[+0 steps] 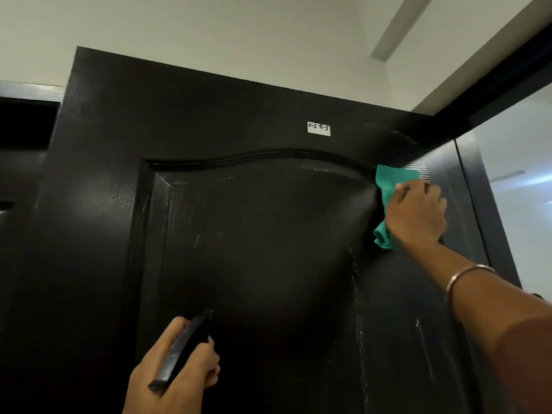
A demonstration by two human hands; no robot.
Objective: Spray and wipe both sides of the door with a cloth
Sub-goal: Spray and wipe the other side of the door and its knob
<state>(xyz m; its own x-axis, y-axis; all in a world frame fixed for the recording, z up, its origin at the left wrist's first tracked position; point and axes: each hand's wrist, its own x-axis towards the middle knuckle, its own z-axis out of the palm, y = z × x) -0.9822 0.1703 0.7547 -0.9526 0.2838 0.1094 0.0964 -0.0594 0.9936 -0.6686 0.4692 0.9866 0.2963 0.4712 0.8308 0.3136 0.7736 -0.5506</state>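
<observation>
The green cloth (388, 186) was pressed flat against the dark door (254, 234) near its upper right corner by the right hand (415, 213), fingers closed together over it. The spray bottle (182, 351) was gripped by the curled left hand (176, 372) lower down.

The door (239, 249) is very dark, almost black, with thin white streaks running down it. A small white sticker (319, 128) near the top has black letters on it. The cloth (388, 186) is bright green-blue. The spray bottle (179, 351) top is shiny black. The bracelet (460, 279) is silver. The sleeve (525, 363) is reddish brown. The wall (209, 31) above is plain pale white.
</observation>
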